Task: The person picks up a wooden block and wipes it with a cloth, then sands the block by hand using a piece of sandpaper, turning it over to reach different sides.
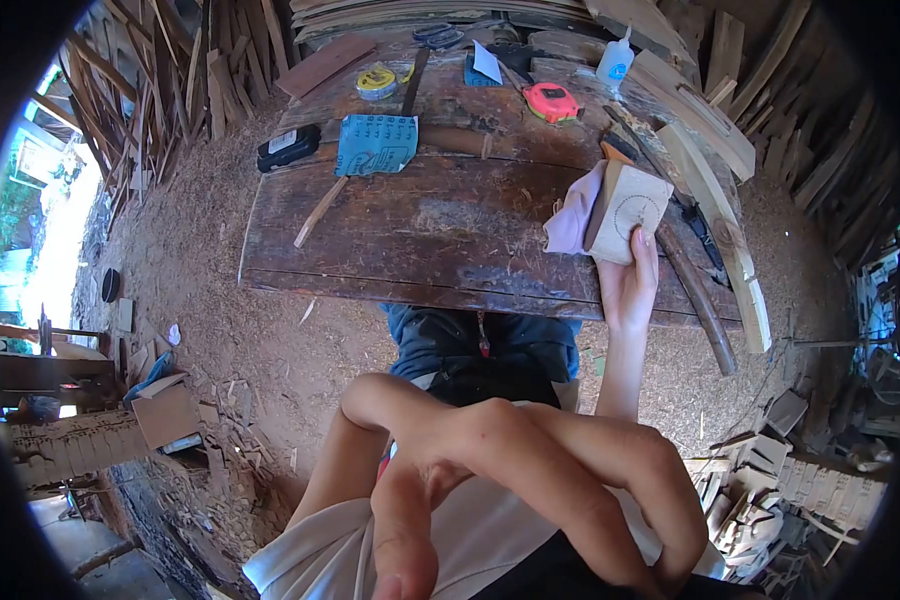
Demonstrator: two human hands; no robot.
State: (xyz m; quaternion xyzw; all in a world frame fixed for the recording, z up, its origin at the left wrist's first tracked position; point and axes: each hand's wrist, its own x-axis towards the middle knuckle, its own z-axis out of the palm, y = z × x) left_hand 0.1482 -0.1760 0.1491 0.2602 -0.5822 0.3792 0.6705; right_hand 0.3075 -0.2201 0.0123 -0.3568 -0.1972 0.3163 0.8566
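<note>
My left hand (pixel 490 450) is very close to the camera, low in the view. Its thumb and fingers are spread apart with nothing between them, though some fingertips are cut off or hidden. Over the right side of the table, my right hand (pixel 630 285) grips a pale wooden block (pixel 637 205) from below, thumb on its face. A dotted circle is drawn on that face. A pinkish cloth (pixel 574 215) lies against the block's left side. Just behind the block is an orange-ended object (pixel 617 152).
On the worn wooden table (pixel 430 230) are blue sandpaper (pixel 378 143), a yellow tape measure (pixel 377 82), a red tape measure (pixel 552 102), a white bottle (pixel 615 60), a black case (pixel 288 147) and a thin stick (pixel 321 212). Long wood strips (pixel 722 235) line its right edge.
</note>
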